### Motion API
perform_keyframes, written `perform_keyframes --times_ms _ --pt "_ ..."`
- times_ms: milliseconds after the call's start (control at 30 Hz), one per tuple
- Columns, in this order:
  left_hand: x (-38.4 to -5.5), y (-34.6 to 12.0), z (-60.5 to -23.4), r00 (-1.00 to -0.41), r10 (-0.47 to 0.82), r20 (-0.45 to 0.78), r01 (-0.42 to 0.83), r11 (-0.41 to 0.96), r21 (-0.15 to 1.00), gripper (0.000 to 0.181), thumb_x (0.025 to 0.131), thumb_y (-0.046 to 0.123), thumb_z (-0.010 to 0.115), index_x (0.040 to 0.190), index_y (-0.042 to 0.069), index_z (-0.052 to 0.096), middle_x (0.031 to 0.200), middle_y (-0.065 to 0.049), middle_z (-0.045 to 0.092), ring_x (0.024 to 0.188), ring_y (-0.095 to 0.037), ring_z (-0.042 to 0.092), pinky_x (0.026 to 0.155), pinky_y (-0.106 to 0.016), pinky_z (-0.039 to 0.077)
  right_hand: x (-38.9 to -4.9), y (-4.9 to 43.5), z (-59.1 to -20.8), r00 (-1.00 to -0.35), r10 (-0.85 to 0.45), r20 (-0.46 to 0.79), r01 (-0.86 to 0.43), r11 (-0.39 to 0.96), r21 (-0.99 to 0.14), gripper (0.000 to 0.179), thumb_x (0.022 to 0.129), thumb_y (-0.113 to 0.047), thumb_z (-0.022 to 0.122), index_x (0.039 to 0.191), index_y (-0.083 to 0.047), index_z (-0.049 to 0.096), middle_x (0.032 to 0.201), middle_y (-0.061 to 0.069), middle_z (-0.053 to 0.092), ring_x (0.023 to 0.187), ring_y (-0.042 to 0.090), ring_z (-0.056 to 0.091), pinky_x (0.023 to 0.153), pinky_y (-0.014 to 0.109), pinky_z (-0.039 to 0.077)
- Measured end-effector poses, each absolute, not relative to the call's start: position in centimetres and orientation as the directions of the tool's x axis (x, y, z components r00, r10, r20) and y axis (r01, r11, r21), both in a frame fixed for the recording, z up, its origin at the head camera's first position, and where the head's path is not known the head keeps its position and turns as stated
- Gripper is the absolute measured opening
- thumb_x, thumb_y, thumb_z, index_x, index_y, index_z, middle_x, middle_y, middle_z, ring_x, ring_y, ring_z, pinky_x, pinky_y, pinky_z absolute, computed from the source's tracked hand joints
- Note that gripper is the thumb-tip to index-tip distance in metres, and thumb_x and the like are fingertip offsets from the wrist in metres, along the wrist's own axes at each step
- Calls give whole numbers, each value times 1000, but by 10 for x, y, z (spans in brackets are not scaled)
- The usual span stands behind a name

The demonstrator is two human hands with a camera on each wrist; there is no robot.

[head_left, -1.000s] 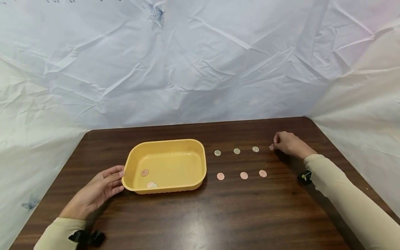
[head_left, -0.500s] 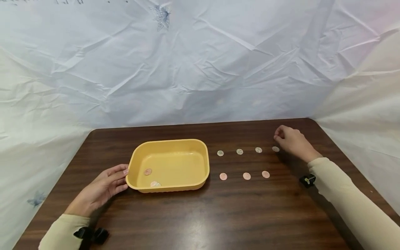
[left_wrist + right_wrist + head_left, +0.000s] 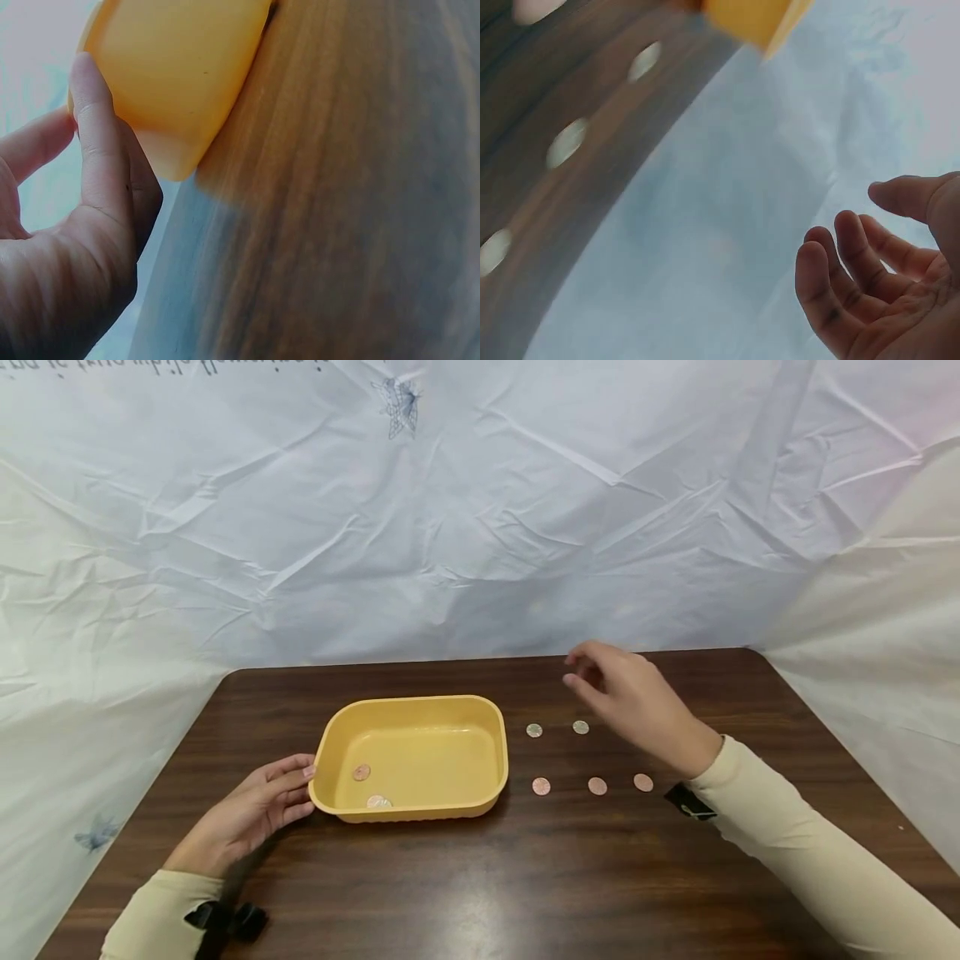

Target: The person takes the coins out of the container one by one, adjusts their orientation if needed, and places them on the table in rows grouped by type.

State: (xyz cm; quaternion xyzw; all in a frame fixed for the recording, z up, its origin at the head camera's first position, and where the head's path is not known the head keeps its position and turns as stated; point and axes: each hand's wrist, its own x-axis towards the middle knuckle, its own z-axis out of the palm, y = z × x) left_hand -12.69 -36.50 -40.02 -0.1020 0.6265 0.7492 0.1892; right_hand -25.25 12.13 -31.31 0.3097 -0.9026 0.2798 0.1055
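Pinching the tray [image 3: 420, 764] at its left rim, your left hand [image 3: 251, 810] seems to brace it against sliding on the counter [image 3: 600, 868]. Your right hand [image 3: 637, 697] hangs over the counter's far part, its fingers apart and loosely bent, with nothing visible between them; that lift likely helps it clear the coins below. Just right of the tray, three copper coins [image 3: 597, 786] lie in a front row, spaced well apart, perhaps so each can be reached singly. Behind them runs a row of pale coins [image 3: 581, 727]: the head view shows two, while the right wrist view shows three, so your right hand probably hides the rest. Inside the tray, one copper coin [image 3: 362, 772] sits alone near the left wall and two overlap near the front wall, probably dropped loosely rather than arranged.
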Motion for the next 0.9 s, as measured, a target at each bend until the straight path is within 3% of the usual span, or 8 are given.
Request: perform_keyframes --times_ms 233,467,767,900 --pt "-127 -366 -402 -906 165 -390 -414 -151 898 13 112 12 54 121 15 62 107 -2 71 94 -13 71 82 -26 63 -234 74 -300 -654 -650 387 -744 462 -483 18 99 -10 76 115 -8 68 102 -1 70 91 12 66 78 34 59" --pt "-128 -366 -402 -905 151 -399 -419 -145 896 12 111 13 56 121 16 62 107 -1 70 95 -13 71 82 -26 63 -224 32 -302 -479 -792 378 -850 311 -425 21 100 -10 76 119 -9 69 115 0 68 103 13 65 88 30 58" --pt "-127 -364 -402 -911 165 -377 -402 -155 903 13 111 12 56 120 16 64 107 -1 70 95 -13 71 82 -26 63 -215 -15 -319 -383 -880 282 -872 244 -424 27 100 -13 75 126 -13 67 125 -2 67 114 11 63 95 26 54" --pt "-126 -365 -402 -912 160 -377 -401 -159 902 12 111 12 56 120 16 64 107 -1 71 94 -12 71 82 -26 63 -210 -32 -325 -348 -896 275 -887 219 -407 28 99 -13 77 126 -14 67 125 -1 67 110 12 65 92 24 54"
